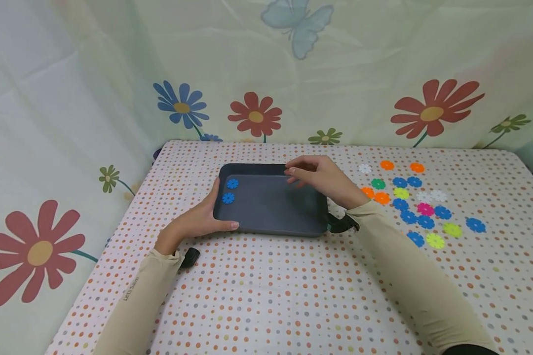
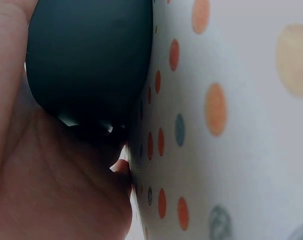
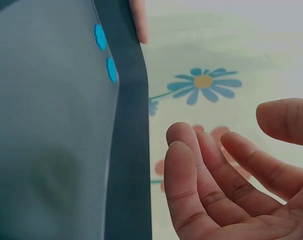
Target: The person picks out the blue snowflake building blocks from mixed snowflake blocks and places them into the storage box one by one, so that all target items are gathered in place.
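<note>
A dark grey rectangular tray lies on the dotted tablecloth. My left hand holds its near left corner, thumb along the near rim and fingers up the left side. In the left wrist view the palm sits against the dark tray wall. Two blue notched discs lie inside the tray near its left wall, one nearer me than the other. My right hand is over the tray's far right part. Its loosely bent fingers hold nothing, the thumb standing apart from them.
Right of the tray, several notched discs are scattered: blue, orange, yellow, white, one green and one pink. A flower-printed curtain hangs behind the table and along its left side.
</note>
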Demonstrator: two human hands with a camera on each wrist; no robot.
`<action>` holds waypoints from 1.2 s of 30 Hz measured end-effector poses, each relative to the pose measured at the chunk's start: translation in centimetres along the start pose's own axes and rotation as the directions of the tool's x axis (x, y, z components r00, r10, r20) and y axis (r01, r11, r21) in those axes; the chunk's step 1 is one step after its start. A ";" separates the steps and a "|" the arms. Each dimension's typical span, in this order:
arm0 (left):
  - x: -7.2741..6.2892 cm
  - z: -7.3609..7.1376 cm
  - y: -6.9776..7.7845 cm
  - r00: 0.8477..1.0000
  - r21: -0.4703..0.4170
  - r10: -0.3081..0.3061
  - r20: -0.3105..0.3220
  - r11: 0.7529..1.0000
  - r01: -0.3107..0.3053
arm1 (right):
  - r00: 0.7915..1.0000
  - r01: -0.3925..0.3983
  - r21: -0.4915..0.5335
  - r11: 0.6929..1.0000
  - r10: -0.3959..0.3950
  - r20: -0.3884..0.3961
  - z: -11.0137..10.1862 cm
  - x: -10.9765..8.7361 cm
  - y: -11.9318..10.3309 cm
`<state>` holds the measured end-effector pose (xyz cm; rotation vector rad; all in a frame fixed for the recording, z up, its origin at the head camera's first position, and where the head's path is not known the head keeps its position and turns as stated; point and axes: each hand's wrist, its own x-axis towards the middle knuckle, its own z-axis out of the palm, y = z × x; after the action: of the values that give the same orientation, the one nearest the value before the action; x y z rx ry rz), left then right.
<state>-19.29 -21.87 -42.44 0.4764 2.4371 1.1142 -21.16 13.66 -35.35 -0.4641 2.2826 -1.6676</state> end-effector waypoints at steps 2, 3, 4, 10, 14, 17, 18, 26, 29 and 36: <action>0.0 0.0 0.1 1.000 0.001 0.001 0.003 1.000 -0.001 | 1.000 0.004 -0.012 1.000 -0.004 -0.012 -0.6 -0.4 0.1; 0.0 0.0 0.2 1.000 0.000 0.002 0.005 1.000 -0.002 | 1.000 0.005 -0.019 1.000 -0.005 -0.016 -0.9 -0.6 0.1; 0.0 -0.1 0.2 1.000 0.001 0.003 0.005 1.000 -0.003 | 1.000 0.005 -0.029 1.000 -0.005 -0.023 -1.3 -0.9 0.2; 0.1 -0.2 0.3 1.000 0.006 0.001 0.004 1.000 -0.001 | 0.997 -0.009 -0.059 0.998 0.005 -0.082 -3.1 -2.2 0.7; 0.1 -0.1 0.3 1.000 0.012 -0.007 0.009 1.000 0.007 | 0.992 -0.026 -0.064 0.998 0.018 -0.125 -4.2 -2.9 1.5; 0.1 -0.1 0.2 1.000 0.012 -0.009 0.009 1.000 0.008 | 0.986 -0.039 -0.067 0.997 0.027 -0.165 -5.1 -3.5 1.9; 0.1 -0.1 0.1 1.000 0.013 -0.007 0.009 1.000 0.007 | 0.983 -0.044 -0.067 0.997 0.031 -0.180 -5.3 -3.7 2.0; 0.0 -0.1 0.0 1.000 0.017 -0.006 0.004 1.000 0.006 | 0.956 -0.112 -0.131 0.985 0.071 -0.285 -7.6 -4.8 3.6; 0.0 0.0 0.1 1.000 0.018 -0.012 0.000 1.000 0.012 | 0.947 -0.129 -0.156 0.979 0.075 -0.312 -8.3 -5.2 4.0; 0.0 0.0 0.2 1.000 0.021 -0.022 -0.003 1.000 0.023 | 0.940 -0.157 -0.167 0.973 0.096 -0.326 -9.8 -5.8 4.5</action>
<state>-19.25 -21.77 -42.29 0.4532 2.4526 1.0817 -20.27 25.83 -36.53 -0.0837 2.6537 -1.5612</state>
